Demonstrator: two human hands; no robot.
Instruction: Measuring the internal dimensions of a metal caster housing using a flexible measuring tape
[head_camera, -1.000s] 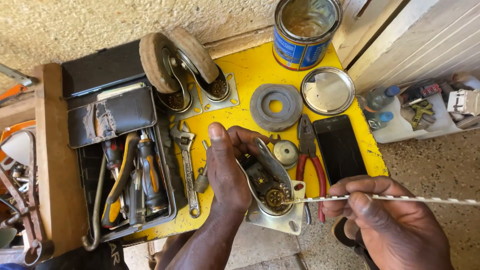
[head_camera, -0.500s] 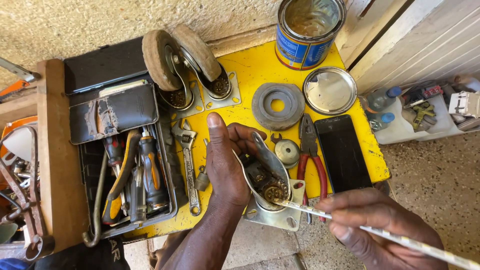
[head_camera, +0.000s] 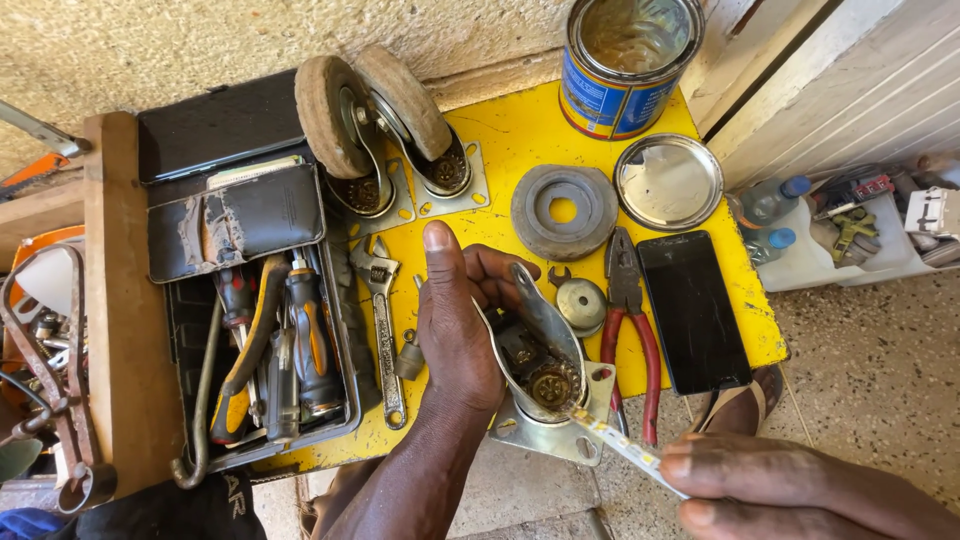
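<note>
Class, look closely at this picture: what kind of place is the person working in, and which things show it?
Probably an informal repair workshop at floor level: an open toolbox of screwdrivers, dismantled caster wheels, red-handled pliers on a yellow board, and a left hand steadying a caster bracket.

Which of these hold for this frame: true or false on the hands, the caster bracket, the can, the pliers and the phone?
1. The left hand grips the wheel-less caster bracket. True.
2. The right hand holds a hammer. False: it holds a thin white stick whose tip meets the bracket's greasy hub.
3. The blue can has its lid on. False: it stands open, and the lid lies beside it.
4. The red-handled pliers lie between the bracket and the dark phone. True.
</note>
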